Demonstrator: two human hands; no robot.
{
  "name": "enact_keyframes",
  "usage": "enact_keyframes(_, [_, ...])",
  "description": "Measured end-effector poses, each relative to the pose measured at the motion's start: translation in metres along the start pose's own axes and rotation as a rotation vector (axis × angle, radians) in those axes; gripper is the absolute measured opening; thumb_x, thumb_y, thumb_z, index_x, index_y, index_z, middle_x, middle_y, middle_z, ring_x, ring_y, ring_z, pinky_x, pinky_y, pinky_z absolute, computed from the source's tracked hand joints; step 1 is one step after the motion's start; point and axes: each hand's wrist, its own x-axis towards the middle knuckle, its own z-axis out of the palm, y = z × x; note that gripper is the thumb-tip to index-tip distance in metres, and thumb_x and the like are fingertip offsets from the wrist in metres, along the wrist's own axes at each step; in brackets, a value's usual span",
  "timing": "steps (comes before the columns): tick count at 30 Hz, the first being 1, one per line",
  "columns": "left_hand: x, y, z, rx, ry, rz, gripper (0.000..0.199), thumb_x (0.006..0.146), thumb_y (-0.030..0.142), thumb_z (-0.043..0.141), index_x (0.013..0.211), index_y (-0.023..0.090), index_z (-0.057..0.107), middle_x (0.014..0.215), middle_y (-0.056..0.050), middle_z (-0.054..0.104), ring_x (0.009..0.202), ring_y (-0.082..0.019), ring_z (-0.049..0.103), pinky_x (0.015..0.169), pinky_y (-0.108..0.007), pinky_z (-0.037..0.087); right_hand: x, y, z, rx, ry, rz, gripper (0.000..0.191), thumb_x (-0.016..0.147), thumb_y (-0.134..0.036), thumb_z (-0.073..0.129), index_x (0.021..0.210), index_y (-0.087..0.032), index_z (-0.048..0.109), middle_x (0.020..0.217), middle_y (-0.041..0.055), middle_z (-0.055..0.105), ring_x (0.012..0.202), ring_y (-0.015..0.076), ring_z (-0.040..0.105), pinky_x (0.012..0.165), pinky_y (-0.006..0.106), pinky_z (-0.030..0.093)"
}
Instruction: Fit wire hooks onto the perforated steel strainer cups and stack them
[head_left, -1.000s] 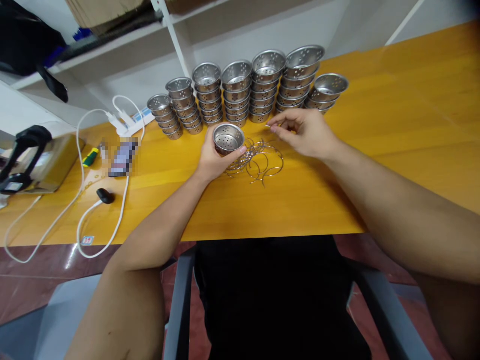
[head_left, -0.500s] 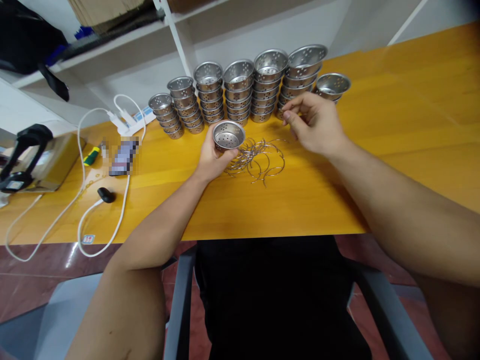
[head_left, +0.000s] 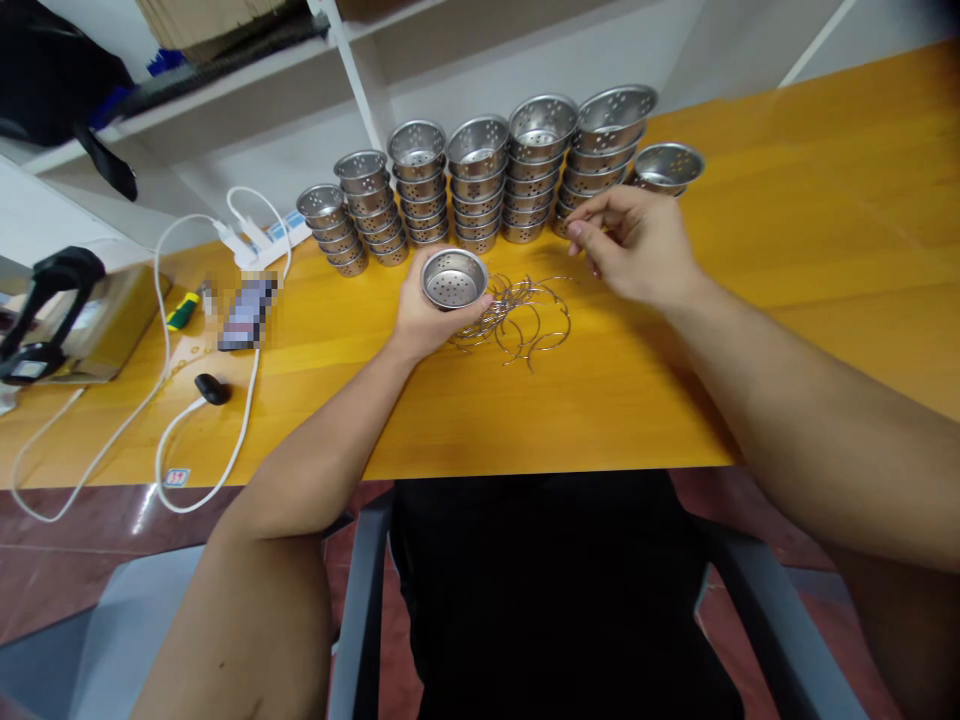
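Note:
My left hand (head_left: 427, 318) is wrapped round a small perforated metal strainer cup (head_left: 454, 280), its mouth tilted up towards me. To the right, my right hand (head_left: 634, 245) hovers in front of the stacks, thumb and index finger pinched together. Whatever may be between those fingertips is too small to make out. On the table between my hands lies a loose tangle of curved metal wires (head_left: 534, 318), partly covered by my left thumb. Behind stand several stacks of similar strainer cups (head_left: 477, 160) in a row. At their right end is a separate cup (head_left: 667, 170), partly behind my right hand.
At left lie a phone (head_left: 247, 315), a yellow-green tool handle (head_left: 182, 312) and a black earbud-case-like object (head_left: 213, 389). White cables (head_left: 247, 430) run from a power strip (head_left: 277, 243). A cardboard box (head_left: 127, 330) carries a black device. White shelving rises behind the table.
My left hand has turned the cup slightly, so its inside faces me more, and shifted it a little left and down. My right hand has barely moved, still pinched.

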Motion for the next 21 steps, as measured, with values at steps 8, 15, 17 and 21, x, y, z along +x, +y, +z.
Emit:
enact_keyframes(8, [-0.001,0.001,0.004,-0.064,-0.031,-0.044,0.089,0.074,0.053,0.127,0.143,0.032,0.075,0.138,-0.007,0.08,0.143,-0.038,0.082,0.13,-0.062,0.072,0.003,0.013,0.0,-0.065,-0.018,-0.022,0.077,0.108,-0.103,0.068,0.139,-0.034,0.085,0.119,0.0189,0.087,0.11,0.0452,0.081,0.106,0.078,0.071])
enact_keyframes(15, [-0.001,-0.013,0.003,-0.089,-0.05,-0.006,0.094,0.079,0.069,0.122,0.149,0.031,0.072,0.142,-0.009,0.081,0.145,-0.038,0.083,0.129,-0.059,0.073,0.002,0.002,-0.004,-0.014,-0.045,-0.006,0.082,0.1,-0.109,0.077,0.129,-0.033,0.084,0.115,0.018,0.089,0.098,0.0412,0.079,0.1,0.076,0.074])
enact_keyframes(17, [-0.001,-0.017,0.004,-0.107,-0.083,-0.019,0.101,0.08,0.078,0.119,0.155,0.032,0.069,0.148,-0.01,0.08,0.147,-0.038,0.083,0.13,-0.057,0.073,-0.001,-0.015,-0.007,-0.03,-0.028,-0.035,0.084,0.1,-0.111,0.075,0.127,-0.032,0.083,0.112,0.0177,0.088,0.09,0.0376,0.077,0.092,0.072,0.075])
enact_keyframes(21, [-0.002,-0.018,0.007,-0.134,-0.148,-0.008,0.113,0.082,0.091,0.112,0.166,0.033,0.063,0.162,-0.014,0.076,0.155,-0.038,0.08,0.134,-0.054,0.07,-0.008,-0.059,-0.007,-0.109,-0.035,-0.109,0.083,0.104,-0.112,0.069,0.128,-0.033,0.083,0.102,0.015,0.082,0.086,0.035,0.076,0.088,0.065,0.074])
